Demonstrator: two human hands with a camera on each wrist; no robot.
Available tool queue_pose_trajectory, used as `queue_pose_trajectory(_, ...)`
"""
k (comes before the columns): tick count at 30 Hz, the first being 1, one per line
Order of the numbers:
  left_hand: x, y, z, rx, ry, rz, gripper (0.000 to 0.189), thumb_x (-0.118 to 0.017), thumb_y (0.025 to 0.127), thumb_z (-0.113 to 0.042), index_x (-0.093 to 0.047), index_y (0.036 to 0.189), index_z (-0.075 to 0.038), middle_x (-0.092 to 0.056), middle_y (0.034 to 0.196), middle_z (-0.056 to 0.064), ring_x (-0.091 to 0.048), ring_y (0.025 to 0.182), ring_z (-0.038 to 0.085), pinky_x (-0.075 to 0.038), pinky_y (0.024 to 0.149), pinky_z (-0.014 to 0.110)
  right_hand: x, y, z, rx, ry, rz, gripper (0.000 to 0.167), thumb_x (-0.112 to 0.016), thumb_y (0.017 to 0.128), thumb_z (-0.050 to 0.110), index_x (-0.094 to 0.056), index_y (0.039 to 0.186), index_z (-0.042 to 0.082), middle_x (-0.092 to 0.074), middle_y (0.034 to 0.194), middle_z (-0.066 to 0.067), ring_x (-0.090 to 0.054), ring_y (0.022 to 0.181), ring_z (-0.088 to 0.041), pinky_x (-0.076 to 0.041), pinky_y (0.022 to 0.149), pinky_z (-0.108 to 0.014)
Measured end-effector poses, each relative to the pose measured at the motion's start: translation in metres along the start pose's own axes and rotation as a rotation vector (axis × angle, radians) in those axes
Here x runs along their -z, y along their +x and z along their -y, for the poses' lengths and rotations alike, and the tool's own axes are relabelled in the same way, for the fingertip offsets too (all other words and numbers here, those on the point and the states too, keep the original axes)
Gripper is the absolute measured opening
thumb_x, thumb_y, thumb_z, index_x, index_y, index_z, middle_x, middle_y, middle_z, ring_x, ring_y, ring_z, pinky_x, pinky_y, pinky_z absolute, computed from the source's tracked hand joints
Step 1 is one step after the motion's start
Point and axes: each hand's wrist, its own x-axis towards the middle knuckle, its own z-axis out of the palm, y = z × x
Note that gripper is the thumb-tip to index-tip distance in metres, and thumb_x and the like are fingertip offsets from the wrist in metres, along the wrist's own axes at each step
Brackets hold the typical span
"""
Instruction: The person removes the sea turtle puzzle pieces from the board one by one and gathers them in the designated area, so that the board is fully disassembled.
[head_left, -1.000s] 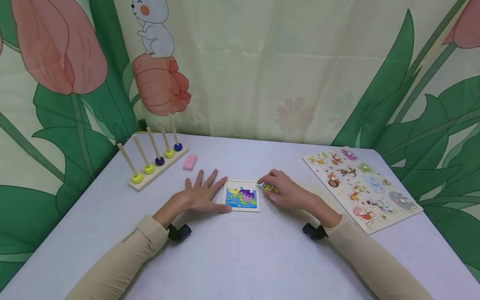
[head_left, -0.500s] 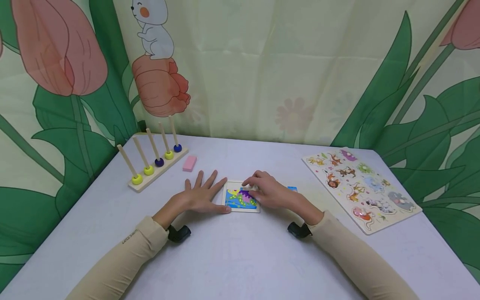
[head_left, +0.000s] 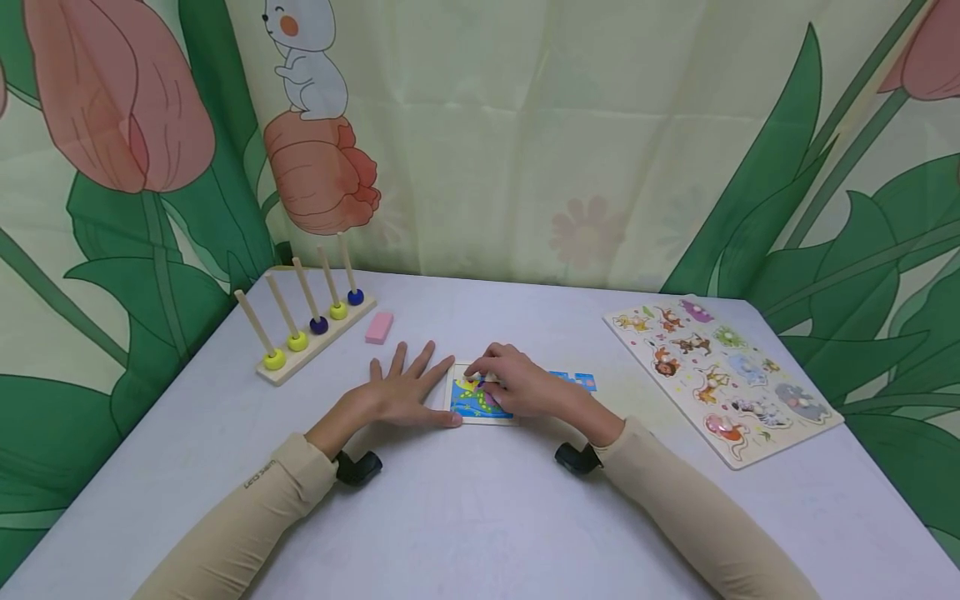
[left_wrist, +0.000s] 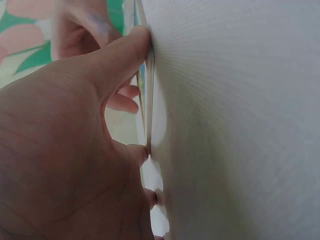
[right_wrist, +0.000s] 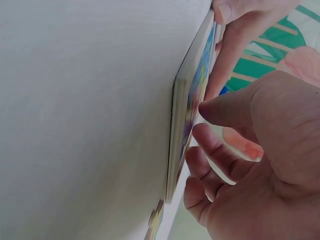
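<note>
A small picture puzzle in a pale wooden frame (head_left: 487, 421) lies on the table, showing blue, yellow, green and purple artwork. My left hand (head_left: 405, 393) is spread flat, its thumb touching the frame's lower left corner and its index finger at the upper left. My right hand (head_left: 517, 383) reaches over the puzzle's upper part with bent fingers. In the right wrist view, the thumb and fingertips of that hand (right_wrist: 245, 150) are right at the picture surface (right_wrist: 200, 85); I cannot tell whether they pinch a piece. Loose blue puzzle pieces (head_left: 583, 381) lie beside the right hand.
A wooden peg stand (head_left: 318, 337) with yellow and dark blue beads is at the left, a pink block (head_left: 379, 327) near it. A large animal puzzle board (head_left: 723, 379) lies at the right. Behind the table hangs a printed curtain (head_left: 480, 167).
My right hand has moved left from a yellow piece beside the frame to over the puzzle's upper part, uncovering blue pieces at the right. The left hand has stayed put.
</note>
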Motion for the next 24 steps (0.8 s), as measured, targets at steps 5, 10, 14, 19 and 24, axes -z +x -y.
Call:
queue_pose_trajectory(5,0.001,-0.002,-0.002,-0.002,-0.006,0.001,0.107,-0.057,0.088,-0.083,-0.008,0.171,-0.038,0.015,0.181,0.003,0.021,0.162,0.051,0.005,0.12,0.085,-0.002,0.005,0.004,0.027,-0.024,0.005,0.037,-0.056,0.101,-0.001,-0.073,0.132,0.011,-0.065,0.123,-0.012,-0.058,0.114,-0.027,-0.048,0.099,-0.041)
queue_pose_trajectory(10,0.001,-0.001,-0.001,0.0,-0.009,0.001,0.107,-0.057,0.087,-0.084,-0.009,0.171,-0.038,0.015,0.181,0.003,0.021,0.162,0.051,0.005,0.12,0.085,-0.004,0.011,0.007,0.029,-0.032,0.024,0.043,-0.053,0.098,-0.005,-0.074,0.132,0.01,-0.066,0.126,-0.013,-0.059,0.119,-0.03,-0.049,0.102,-0.044)
queue_pose_trajectory(14,-0.001,0.001,0.0,-0.002,0.007,0.002,0.11,-0.056,0.086,-0.087,-0.008,0.171,-0.038,0.014,0.181,0.004,0.02,0.162,0.052,0.005,0.12,0.085,-0.005,0.014,0.009,0.025,-0.027,0.043,0.046,-0.052,0.095,-0.008,-0.075,0.131,0.01,-0.067,0.124,-0.012,-0.059,0.118,-0.028,-0.05,0.101,-0.043)
queue_pose_trajectory(19,0.002,-0.001,-0.001,-0.009,-0.001,0.014,0.11,-0.057,0.086,-0.086,-0.008,0.171,-0.037,0.015,0.18,0.005,0.021,0.162,0.052,0.007,0.12,0.084,-0.004,0.017,0.01,0.007,-0.025,0.064,0.045,-0.053,0.096,-0.008,-0.075,0.131,0.01,-0.069,0.121,-0.011,-0.06,0.116,-0.027,-0.05,0.102,-0.044)
queue_pose_trajectory(24,0.001,0.001,0.0,-0.007,-0.007,0.012,0.109,-0.058,0.087,-0.084,-0.007,0.171,-0.037,0.016,0.18,0.004,0.022,0.162,0.051,0.006,0.12,0.084,-0.003,0.018,0.009,0.0,-0.013,0.08,0.045,-0.054,0.096,-0.008,-0.074,0.131,0.01,-0.072,0.12,-0.009,-0.061,0.114,-0.024,-0.052,0.1,-0.041)
